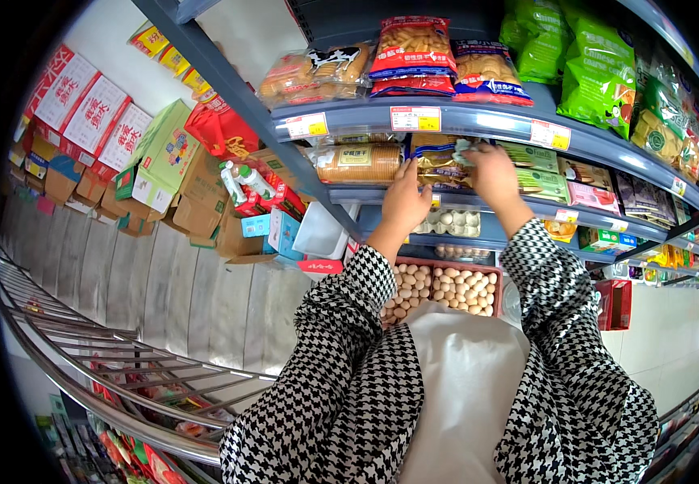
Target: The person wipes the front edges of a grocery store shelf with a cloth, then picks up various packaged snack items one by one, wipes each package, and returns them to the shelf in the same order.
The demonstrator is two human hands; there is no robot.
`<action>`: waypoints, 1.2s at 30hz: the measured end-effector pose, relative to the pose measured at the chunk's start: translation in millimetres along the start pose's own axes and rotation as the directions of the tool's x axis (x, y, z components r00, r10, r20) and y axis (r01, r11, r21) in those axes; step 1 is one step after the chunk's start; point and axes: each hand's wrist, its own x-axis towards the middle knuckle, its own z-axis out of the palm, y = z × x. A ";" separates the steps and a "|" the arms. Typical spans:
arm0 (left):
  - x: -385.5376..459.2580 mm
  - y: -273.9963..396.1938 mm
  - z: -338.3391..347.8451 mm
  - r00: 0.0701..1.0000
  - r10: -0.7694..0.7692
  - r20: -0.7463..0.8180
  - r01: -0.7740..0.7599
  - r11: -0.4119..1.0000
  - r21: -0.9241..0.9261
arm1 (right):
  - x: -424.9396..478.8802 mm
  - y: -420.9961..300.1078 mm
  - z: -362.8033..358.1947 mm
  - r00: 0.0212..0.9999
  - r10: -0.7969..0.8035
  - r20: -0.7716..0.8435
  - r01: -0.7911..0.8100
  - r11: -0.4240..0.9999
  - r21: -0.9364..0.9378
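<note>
On the second shelf, my left hand [407,196] rests its fingertips at the right end of a clear pack of round biscuits [358,156]. Its thumb stands apart, and it seems to hold nothing. My right hand [494,175] pinches a pale, crumpled cloth [463,151] over a gold and blue biscuit pack [440,163]. Part of that pack is hidden behind the cloth and fingers. Just right of my right hand lie green and clear snack packs [537,181].
Bagged biscuits [413,51] stand on the upper shelf [355,118]. Below are egg cartons [449,222] and a red crate of loose eggs [496,287] close to my body. Cardboard boxes [195,206] and a white plastic bin [319,227] stand left; a metal railing [125,417] curves at lower left.
</note>
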 end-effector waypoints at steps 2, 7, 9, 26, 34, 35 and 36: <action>5.7 -5.4 4.5 0.968 0.171 -0.184 -0.138 0.974 0.178 | -10.5 36.3 1.7 0.990 0.125 -0.063 -0.119 0.989 0.092; 37.5 -8.5 8.0 0.971 0.179 -0.161 -0.131 0.954 0.269 | -16.0 63.5 0.1 0.798 0.592 0.110 -0.550 0.643 0.534; 47.2 -8.7 13.1 0.983 0.155 -0.098 -0.120 0.948 0.296 | -19.3 69.8 9.4 0.720 0.650 0.244 -0.618 0.440 0.651; 42.5 -9.4 11.5 0.994 0.067 -0.088 -0.072 0.996 -0.060 | -30.3 30.3 -7.3 0.714 0.474 0.516 -0.601 0.035 0.799; -4.4 -5.8 24.0 0.993 -0.030 -0.117 0.006 0.979 -0.202 | -70.7 25.6 -6.3 0.725 0.491 0.484 -0.632 0.192 0.751; -8.7 -3.8 25.0 0.993 -0.031 -0.114 0.008 0.981 -0.195 | -73.7 23.0 -7.0 0.714 0.499 0.491 -0.638 0.175 0.750; -11.8 -5.4 28.2 0.987 0.036 -0.157 -0.055 0.991 -0.120 | -75.2 21.5 -6.0 0.709 0.512 0.484 -0.628 0.147 0.764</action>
